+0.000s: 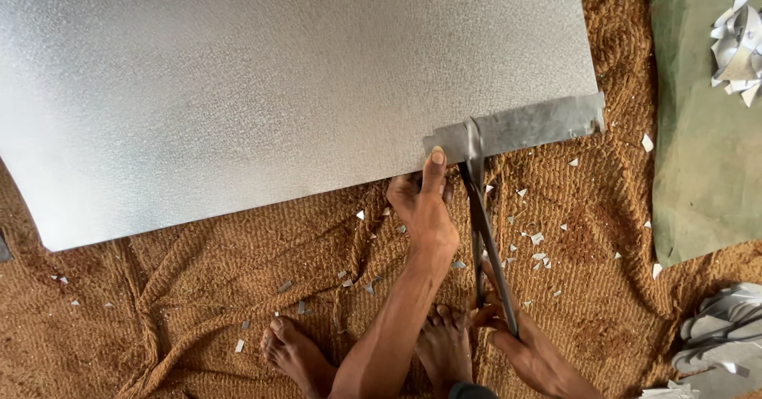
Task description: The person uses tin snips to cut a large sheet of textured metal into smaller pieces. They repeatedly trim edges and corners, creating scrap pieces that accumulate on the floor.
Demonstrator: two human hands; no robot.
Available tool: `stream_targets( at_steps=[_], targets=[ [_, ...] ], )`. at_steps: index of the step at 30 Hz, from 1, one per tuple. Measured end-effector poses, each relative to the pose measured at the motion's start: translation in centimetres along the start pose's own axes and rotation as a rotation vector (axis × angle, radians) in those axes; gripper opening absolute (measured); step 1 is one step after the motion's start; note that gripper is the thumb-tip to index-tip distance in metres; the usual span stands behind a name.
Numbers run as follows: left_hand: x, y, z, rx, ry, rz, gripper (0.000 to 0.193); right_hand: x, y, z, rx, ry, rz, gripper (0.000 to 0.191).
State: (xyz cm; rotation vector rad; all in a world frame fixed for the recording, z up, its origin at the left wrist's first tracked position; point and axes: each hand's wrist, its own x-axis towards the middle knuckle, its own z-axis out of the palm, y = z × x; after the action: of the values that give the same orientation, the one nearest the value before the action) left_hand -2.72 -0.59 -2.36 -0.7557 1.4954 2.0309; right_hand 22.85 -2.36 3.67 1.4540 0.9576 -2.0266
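Two hands working, your left hand [426,208] pressing the metal sheet [278,81] edge with fingers spread, your right hand [530,353] gripping the shears [484,224] handles, blades biting the cut strip [524,125].

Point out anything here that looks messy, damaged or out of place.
Small metal offcuts lie scattered over the brown mat, thickest around the shears and close to the bare feet. A strip along the metal sheet edge is cut partway and hangs loose. A heap of curled scrap sits at the upper right.
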Motion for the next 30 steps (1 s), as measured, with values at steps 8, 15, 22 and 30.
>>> stream_targets(
  at_steps=[8,15,22,30],
  targets=[
    [-0.5,0.1,-0.2,0.0,-0.05,0.041,0.029,1.0,-0.2,0.8,-0.109,-0.042,-0.002,0.094],
    [-0.3,-0.5,-0.1,-0.061,0.045,-0.087,0.033,0.6,-1.4,1.7,-0.438,0.123,-0.084,0.089],
    [-0.1,-0.7,2.0,-0.031,0.174,-0.118,0.076,-0.6,-2.1,1.4,-0.107,-0.04,0.04,0.11],
    [0.0,-0.9,1.4,-0.048,0.154,-0.259,0.084,-0.4,-3.9,2.5,-0.091,-0.044,-0.043,0.118]
  ],
)
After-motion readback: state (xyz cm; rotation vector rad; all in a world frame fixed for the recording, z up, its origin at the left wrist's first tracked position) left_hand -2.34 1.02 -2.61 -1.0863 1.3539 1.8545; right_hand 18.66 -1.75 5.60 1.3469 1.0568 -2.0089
